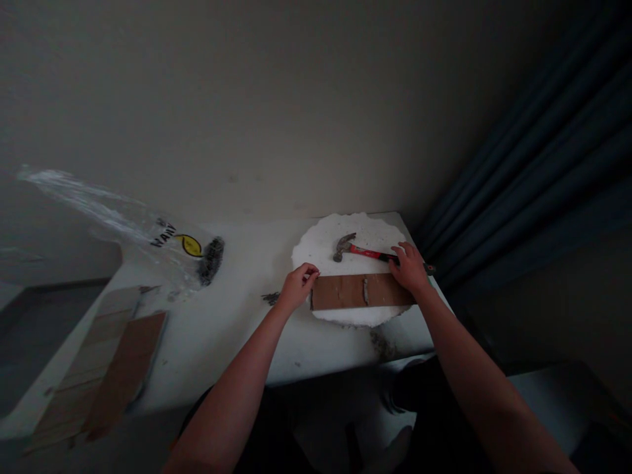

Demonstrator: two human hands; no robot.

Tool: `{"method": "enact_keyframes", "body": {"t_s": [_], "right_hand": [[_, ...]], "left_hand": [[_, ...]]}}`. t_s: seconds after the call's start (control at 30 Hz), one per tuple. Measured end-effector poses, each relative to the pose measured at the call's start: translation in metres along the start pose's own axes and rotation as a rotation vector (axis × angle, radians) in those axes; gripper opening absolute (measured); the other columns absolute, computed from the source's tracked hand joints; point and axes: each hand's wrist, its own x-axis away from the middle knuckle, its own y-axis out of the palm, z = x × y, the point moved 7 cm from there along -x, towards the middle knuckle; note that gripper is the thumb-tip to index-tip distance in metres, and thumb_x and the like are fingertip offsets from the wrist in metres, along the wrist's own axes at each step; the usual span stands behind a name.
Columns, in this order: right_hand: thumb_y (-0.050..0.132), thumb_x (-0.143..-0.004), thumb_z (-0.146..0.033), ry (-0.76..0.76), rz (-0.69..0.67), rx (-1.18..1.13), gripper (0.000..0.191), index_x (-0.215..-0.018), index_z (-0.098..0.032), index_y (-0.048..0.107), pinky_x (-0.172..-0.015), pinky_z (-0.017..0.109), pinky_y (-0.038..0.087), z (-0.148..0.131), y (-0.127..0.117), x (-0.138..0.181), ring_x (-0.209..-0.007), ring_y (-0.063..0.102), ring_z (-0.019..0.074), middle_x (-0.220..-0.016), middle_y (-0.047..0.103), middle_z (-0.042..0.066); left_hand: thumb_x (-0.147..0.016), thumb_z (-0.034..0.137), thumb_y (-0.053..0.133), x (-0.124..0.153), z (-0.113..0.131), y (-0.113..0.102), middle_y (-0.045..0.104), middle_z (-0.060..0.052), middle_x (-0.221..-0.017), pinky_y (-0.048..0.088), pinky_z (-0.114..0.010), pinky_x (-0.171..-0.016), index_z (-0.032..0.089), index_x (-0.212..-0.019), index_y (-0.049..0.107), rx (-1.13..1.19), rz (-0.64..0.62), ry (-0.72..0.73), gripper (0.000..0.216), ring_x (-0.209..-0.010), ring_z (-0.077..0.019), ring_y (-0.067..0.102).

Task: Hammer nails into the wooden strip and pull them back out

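A brown wooden board (353,291) lies across a round white foam slab (320,243) on the white table (232,316). My left hand (297,284) is curled at the board's left end, fingers pinched together; what they hold is too small to make out. My right hand (409,267) rests with spread fingers on the board's right end and over the red handle of a claw hammer (359,249). The hammer lies on the foam just behind the board, its steel head to the left.
A clear plastic bag (148,234) with a yellow label and dark contents lies at the table's back left. Several wooden boards (106,368) are stacked at the front left. A dark curtain (533,171) hangs to the right. Small dark debris (270,297) lies near my left hand.
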Motion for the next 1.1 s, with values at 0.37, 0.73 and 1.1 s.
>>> {"method": "enact_keyframes", "body": {"t_s": [0.37, 0.73, 1.1], "right_hand": [[0.049, -0.093, -0.035, 0.022, -0.183, 0.034, 0.033, -0.113, -0.014, 0.067, -0.095, 0.045, 0.043, 0.011, 0.016, -0.008, -0.116, 0.051, 0.0325, -0.126, 0.058, 0.018], [0.049, -0.097, -0.037, -0.031, -0.27, 0.063, 0.028, -0.106, -0.013, 0.06, -0.08, 0.033, 0.044, -0.001, -0.008, -0.01, -0.097, 0.06, 0.0246, -0.11, 0.061, 0.014], [0.048, -0.096, -0.039, 0.078, -0.01, 0.127, 0.031, -0.11, -0.013, 0.056, -0.082, 0.038, 0.039, -0.013, -0.056, -0.007, -0.102, 0.058, 0.0306, -0.115, 0.062, 0.019]], "left_hand": [[-0.089, 0.035, 0.054, 0.001, 0.003, -0.002, 0.071, -0.003, -0.087, 0.049, -0.026, -0.068, 0.02, -0.092, 0.064, -0.042, 0.008, 0.012, 0.018, -0.071, -0.0143, 0.064], [-0.09, 0.035, 0.054, 0.001, 0.001, -0.003, 0.071, -0.004, -0.089, 0.052, -0.028, -0.072, 0.02, -0.092, 0.064, -0.025, 0.02, 0.005, 0.018, -0.076, -0.0162, 0.067], [-0.09, 0.034, 0.053, 0.002, -0.001, -0.004, 0.071, -0.003, -0.088, 0.052, -0.029, -0.074, 0.02, -0.092, 0.063, -0.056, 0.027, 0.009, 0.017, -0.077, -0.0164, 0.066]]}}
